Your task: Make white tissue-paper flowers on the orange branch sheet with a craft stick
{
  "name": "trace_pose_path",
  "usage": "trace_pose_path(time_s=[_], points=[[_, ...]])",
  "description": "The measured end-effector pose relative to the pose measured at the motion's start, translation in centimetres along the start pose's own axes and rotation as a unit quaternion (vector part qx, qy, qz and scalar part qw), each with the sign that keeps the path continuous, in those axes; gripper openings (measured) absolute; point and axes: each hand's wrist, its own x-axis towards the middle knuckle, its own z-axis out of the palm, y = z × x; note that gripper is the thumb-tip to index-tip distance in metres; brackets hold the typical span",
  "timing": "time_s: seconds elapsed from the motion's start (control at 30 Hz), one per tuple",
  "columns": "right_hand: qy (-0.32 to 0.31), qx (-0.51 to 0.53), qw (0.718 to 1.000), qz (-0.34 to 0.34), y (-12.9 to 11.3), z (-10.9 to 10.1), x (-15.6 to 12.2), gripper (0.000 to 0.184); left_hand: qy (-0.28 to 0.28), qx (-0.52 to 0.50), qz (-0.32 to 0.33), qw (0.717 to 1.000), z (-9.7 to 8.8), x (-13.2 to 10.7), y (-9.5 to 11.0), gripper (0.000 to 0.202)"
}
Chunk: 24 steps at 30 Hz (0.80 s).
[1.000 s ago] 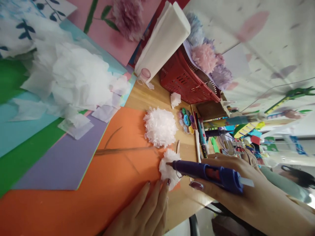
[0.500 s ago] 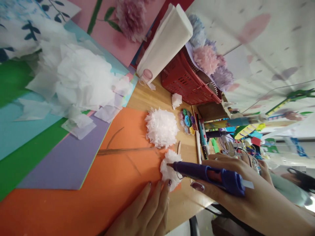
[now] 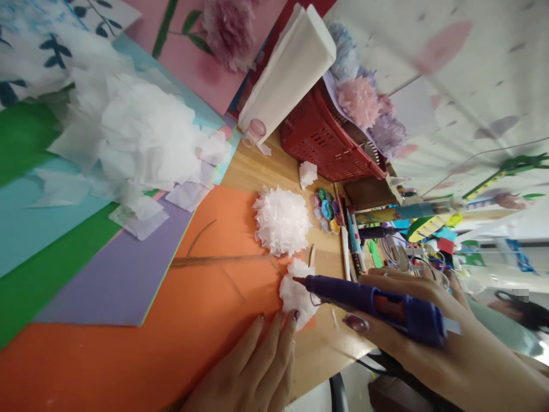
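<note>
My right hand (image 3: pixel 429 337) grips a purple glue gun (image 3: pixel 377 302) whose tip touches a small white tissue flower (image 3: pixel 297 294) at the edge of the orange card (image 3: pixel 180 320). My left hand (image 3: pixel 253 366) lies on the orange card with its fingers stretched out flat, and a fingertip presses the small flower's lower edge. A larger white tissue pompom flower (image 3: pixel 281 220) sits just beyond, at the end of a drawn brown stem (image 3: pixel 218 261).
Purple (image 3: pixel 115 274), green and blue card sheets lie at left under a heap of white tissue (image 3: pixel 137 134). A red basket (image 3: pixel 326 140), folded white paper (image 3: pixel 287 71), a paint palette (image 3: pixel 326 210), pens and cluttered supplies stand at right on the wooden table (image 3: pixel 257 169).
The glue gun and my right hand have shifted slightly to the right, the tip staying at the small flower. My left hand has barely moved.
</note>
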Motion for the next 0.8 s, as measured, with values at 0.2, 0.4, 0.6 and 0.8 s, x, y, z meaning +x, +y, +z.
trace_pose_path(time_s=[0.2, 0.4, 0.6, 0.8], points=[[-0.032, -0.002, 0.999, -0.01, -0.7, 0.0, -1.2, 0.033, 0.014, -0.004, -0.004, 1.0, 0.4, 0.0, 0.3, 0.053], [-0.051, -0.038, 0.998, -0.022, -0.8, 1.0, -0.8, 0.035, 0.005, -0.023, -0.006, 1.0, -0.2, -0.1, 0.0, 0.054], [-0.066, -0.033, 0.997, 0.005, -1.3, 0.8, -1.4, 0.03, -0.007, -0.059, -0.015, 0.998, -0.6, 0.2, -0.1, 0.044], [-0.095, -0.02, 0.995, 0.014, -1.2, 0.8, -1.5, 0.033, 0.022, -0.104, -0.01, 0.994, -1.3, 0.4, 0.1, 0.033]])
